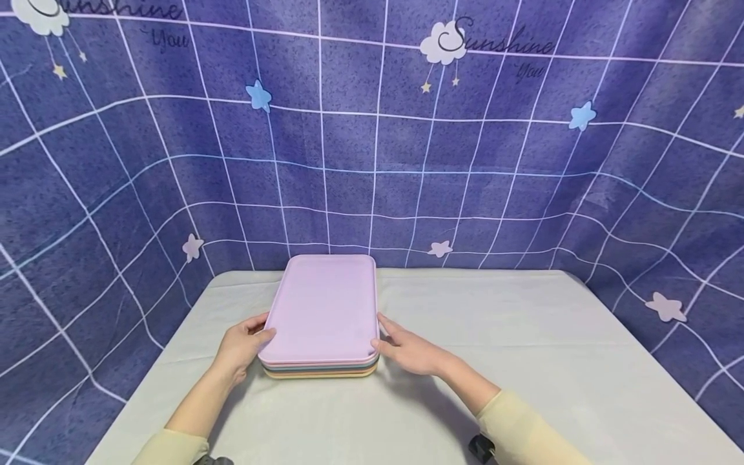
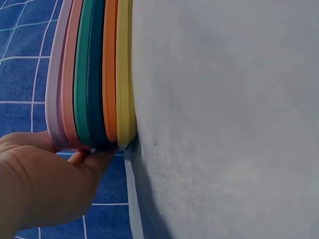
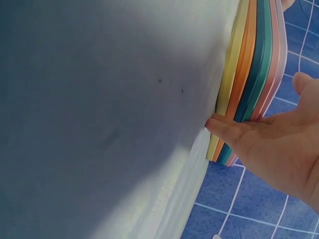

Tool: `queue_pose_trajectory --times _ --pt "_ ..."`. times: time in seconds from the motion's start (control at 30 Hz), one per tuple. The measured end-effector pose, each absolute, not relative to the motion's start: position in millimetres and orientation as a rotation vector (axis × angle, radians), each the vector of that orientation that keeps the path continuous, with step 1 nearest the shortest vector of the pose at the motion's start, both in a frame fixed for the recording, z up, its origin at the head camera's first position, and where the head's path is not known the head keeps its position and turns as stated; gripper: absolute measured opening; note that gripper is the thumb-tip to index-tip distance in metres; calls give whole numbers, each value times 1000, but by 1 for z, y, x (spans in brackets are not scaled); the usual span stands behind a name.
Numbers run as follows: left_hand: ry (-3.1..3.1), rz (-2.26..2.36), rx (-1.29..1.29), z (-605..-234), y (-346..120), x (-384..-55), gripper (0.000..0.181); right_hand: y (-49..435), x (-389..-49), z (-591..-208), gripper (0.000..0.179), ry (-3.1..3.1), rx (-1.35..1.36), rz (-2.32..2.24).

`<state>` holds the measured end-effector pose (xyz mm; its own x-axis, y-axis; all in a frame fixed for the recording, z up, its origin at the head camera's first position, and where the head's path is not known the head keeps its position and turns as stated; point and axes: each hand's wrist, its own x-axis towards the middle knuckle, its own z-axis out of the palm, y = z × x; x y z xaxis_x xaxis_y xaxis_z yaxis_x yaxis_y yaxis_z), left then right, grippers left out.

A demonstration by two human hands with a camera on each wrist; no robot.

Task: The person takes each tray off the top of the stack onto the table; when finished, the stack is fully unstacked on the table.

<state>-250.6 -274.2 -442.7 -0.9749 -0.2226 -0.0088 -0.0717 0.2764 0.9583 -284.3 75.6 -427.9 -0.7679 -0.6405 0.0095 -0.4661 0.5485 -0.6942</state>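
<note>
A stack of rectangular trays [image 1: 325,310] lies on the white-covered table, lavender on top. From the side, pink, teal, dark blue, orange and yellow trays [image 2: 125,89] show beneath it, with yellow at the bottom. My left hand [image 1: 241,349] grips the stack's near left side, thumb over the lavender rim; in the left wrist view the fingers of this hand [image 2: 55,181] reach along the trays' edges. On the opposite long side, my right hand [image 1: 409,349] touches the stack with extended fingers. The right wrist view shows this hand's fingertips [image 3: 213,123] down at the yellow tray, thumb raised apart.
White cloth [image 1: 511,361] covers the table around the stack. A purple-blue curtain [image 1: 407,142] with a grid, stars and clouds hangs behind the table and along both sides. The stack's far end is close to the back curtain.
</note>
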Motion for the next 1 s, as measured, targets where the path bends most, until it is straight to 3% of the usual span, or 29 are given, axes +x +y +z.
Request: queue_pose_trajectory --times 1.0 --pt "-2103 -2051 476 -449 -279 -240 51 83 -281 -435 67 2576 -1019 -975"
